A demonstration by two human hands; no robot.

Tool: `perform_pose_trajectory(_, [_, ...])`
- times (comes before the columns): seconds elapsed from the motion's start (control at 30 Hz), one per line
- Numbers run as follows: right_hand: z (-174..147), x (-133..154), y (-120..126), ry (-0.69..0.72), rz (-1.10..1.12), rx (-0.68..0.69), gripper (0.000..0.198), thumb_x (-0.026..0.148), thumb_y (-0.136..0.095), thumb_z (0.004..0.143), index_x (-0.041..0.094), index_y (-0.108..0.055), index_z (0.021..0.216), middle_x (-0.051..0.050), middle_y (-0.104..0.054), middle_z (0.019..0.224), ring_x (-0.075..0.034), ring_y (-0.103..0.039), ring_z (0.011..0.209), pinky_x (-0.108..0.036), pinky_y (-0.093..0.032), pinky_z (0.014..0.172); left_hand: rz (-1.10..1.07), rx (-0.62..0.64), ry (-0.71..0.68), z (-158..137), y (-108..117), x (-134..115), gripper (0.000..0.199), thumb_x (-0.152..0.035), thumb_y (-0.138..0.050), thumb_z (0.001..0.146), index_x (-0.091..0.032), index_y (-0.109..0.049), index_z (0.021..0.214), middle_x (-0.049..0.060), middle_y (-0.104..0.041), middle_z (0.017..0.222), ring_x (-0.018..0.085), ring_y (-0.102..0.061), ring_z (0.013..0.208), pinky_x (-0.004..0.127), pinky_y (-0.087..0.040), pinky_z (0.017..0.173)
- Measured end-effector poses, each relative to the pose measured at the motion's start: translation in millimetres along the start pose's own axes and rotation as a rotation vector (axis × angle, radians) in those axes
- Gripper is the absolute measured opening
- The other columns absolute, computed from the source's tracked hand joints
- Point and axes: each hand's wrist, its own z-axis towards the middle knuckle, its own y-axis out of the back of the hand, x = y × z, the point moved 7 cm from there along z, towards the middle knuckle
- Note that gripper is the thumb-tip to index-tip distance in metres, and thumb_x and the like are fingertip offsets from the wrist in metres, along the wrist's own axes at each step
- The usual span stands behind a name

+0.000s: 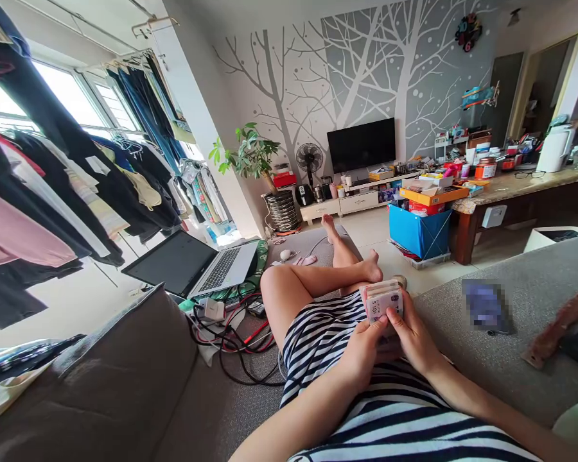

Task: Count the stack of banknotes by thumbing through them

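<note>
A stack of pale printed cards (381, 300) is held upright above my lap, its printed faces towards me. My left hand (361, 351) grips the lower left of the stack, thumb laid on the front card. On the other side my right hand (417, 340) holds it too, with its thumb pressed near the card's lower middle. The fingers behind the cards are mostly hidden. Below both hands lies the black-and-white striped clothing (318, 330) over my lap.
Left of my legs an open laptop (221, 266) sits beside tangled cables (241, 346) and a white adapter (212, 310). To my right on the sofa (443, 308) lie a pixelated bluish object (487, 307) and a brown strip-like item (561, 317). A blue storage box (420, 230) stands beyond.
</note>
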Motion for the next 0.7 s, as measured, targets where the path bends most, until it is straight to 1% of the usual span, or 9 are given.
perform_pose_trajectory(0.1, [1.7, 3.7, -2.9, -0.019, 0.092, 0.055, 0.062, 0.071, -0.054, 0.1, 0.029, -0.056, 0.146, -0.012, -0.069, 0.14, -0.033, -0.062, 0.134, -0.046, -0.053, 0.111, 0.017, 0.007, -0.038, 2.2, 0.3, 1.2, 0.071, -0.073, -0.085, 0.068, -0.015, -0.078, 0.108, 0.013, -0.082, 0.098, 0.027, -0.077, 0.085, 0.038, -0.06, 0.077])
perform_pose_trajectory(0.2, [5.3, 14.6, -2.1, -0.02, 0.185, 0.106, 0.063, 0.072, -0.056, 0.098, 0.029, -0.059, 0.144, -0.01, -0.073, 0.134, -0.032, -0.066, 0.129, -0.045, -0.056, 0.107, 0.046, 0.003, -0.087, 4.9, 3.1, -9.5, 0.076, -0.077, -0.082, 0.068, -0.012, -0.079, 0.108, 0.015, -0.082, 0.097, 0.03, -0.077, 0.09, 0.038, -0.059, 0.079])
perform_pose_trajectory(0.27, [7.2, 20.9, 0.1, -0.033, 0.253, 0.112, 0.064, 0.073, -0.06, 0.096, 0.028, -0.062, 0.141, -0.01, -0.075, 0.13, -0.034, -0.068, 0.126, -0.046, -0.058, 0.103, 0.079, 0.011, -0.119, 7.0, 2.4, -18.8, 0.077, -0.077, -0.081, 0.069, -0.011, -0.079, 0.109, 0.016, -0.082, 0.1, 0.03, -0.078, 0.093, 0.035, -0.057, 0.078])
perform_pose_trajectory(0.33, [7.8, 23.4, 3.5, -0.062, 0.305, 0.088, 0.063, 0.074, -0.064, 0.093, 0.028, -0.067, 0.135, -0.01, -0.077, 0.126, -0.035, -0.069, 0.123, -0.046, -0.06, 0.1, 0.114, 0.033, -0.136, 10.0, -1.2, -23.0, 0.074, -0.075, -0.081, 0.071, -0.011, -0.079, 0.108, 0.017, -0.082, 0.102, 0.03, -0.077, 0.096, 0.033, -0.056, 0.078])
perform_pose_trajectory(0.4, [7.1, 23.0, 7.6, -0.086, 0.319, 0.042, 0.062, 0.075, -0.066, 0.091, 0.027, -0.07, 0.13, -0.01, -0.078, 0.124, -0.036, -0.07, 0.121, -0.048, -0.06, 0.1, 0.136, 0.049, -0.107, 14.6, -4.8, -17.2, 0.072, -0.073, -0.083, 0.07, -0.012, -0.08, 0.107, 0.016, -0.083, 0.1, 0.029, -0.077, 0.094, 0.032, -0.055, 0.076])
perform_pose_trajectory(0.5, [5.3, 18.8, 11.4, -0.106, 0.306, -0.013, 0.062, 0.077, -0.068, 0.088, 0.026, -0.073, 0.124, -0.011, -0.08, 0.121, -0.039, -0.072, 0.119, -0.05, -0.061, 0.099, 0.095, 0.022, -0.009, 21.5, -4.0, 4.5, 0.068, -0.068, -0.085, 0.07, -0.013, -0.079, 0.108, 0.015, -0.082, 0.097, 0.027, -0.077, 0.083, 0.032, -0.056, 0.068])
perform_pose_trajectory(0.6, [4.8, 9.2, 6.7, -0.193, 0.326, 0.039, 0.066, 0.079, -0.07, 0.083, 0.023, -0.076, 0.119, -0.012, -0.083, 0.109, -0.041, -0.075, 0.109, -0.051, -0.064, 0.086, -0.01, -0.017, 0.084, 22.4, 0.8, 20.4, 0.059, -0.061, -0.079, 0.079, -0.014, -0.077, 0.115, 0.016, -0.083, 0.101, 0.026, -0.077, 0.079, 0.031, -0.056, 0.063])
perform_pose_trajectory(0.63, [4.7, 5.7, 4.6, -0.235, 0.343, 0.066, 0.068, 0.08, -0.072, 0.081, 0.022, -0.077, 0.117, -0.012, -0.083, 0.103, -0.041, -0.077, 0.104, -0.051, -0.064, 0.081, -0.04, -0.023, 0.106, 20.9, 2.0, 21.1, 0.057, -0.06, -0.076, 0.082, -0.014, -0.076, 0.117, 0.016, -0.082, 0.103, 0.026, -0.077, 0.08, 0.031, -0.056, 0.061])
perform_pose_trajectory(0.7, [4.5, 1.7, 2.5, -0.298, 0.383, 0.098, 0.071, 0.08, -0.074, 0.078, 0.021, -0.078, 0.116, -0.012, -0.084, 0.094, -0.041, -0.078, 0.097, -0.05, -0.064, 0.076, -0.078, -0.016, 0.127, 16.5, 2.4, 14.6, 0.053, -0.056, -0.071, 0.087, -0.014, -0.076, 0.12, 0.017, -0.082, 0.107, 0.027, -0.078, 0.083, 0.031, -0.057, 0.061])
